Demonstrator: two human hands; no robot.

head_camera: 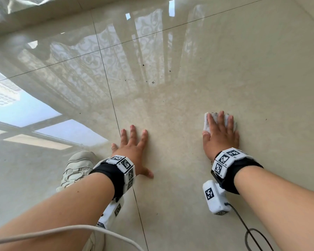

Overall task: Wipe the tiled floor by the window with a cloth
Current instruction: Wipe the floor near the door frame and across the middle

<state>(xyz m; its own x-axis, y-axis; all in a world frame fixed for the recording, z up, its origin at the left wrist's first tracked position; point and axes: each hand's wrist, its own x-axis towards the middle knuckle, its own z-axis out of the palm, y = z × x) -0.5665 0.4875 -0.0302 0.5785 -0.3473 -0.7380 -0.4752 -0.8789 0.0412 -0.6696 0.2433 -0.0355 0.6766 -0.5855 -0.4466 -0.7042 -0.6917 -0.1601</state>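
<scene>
Small white cloth (207, 125), crumpled, pressed flat on glossy beige tiled floor (188, 87), well right of dark grout line (114, 109).

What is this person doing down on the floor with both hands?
A person is leaning over a glossy tiled floor to wipe it. The right hand presses flat on a small white cloth, fingers spread over it. The left hand lies flat on the bare tile, apparently as a prop. A few dark specks sit on the tile ahead of the hands, not yet wiped. A pale shoe shows beside the left arm.
</scene>
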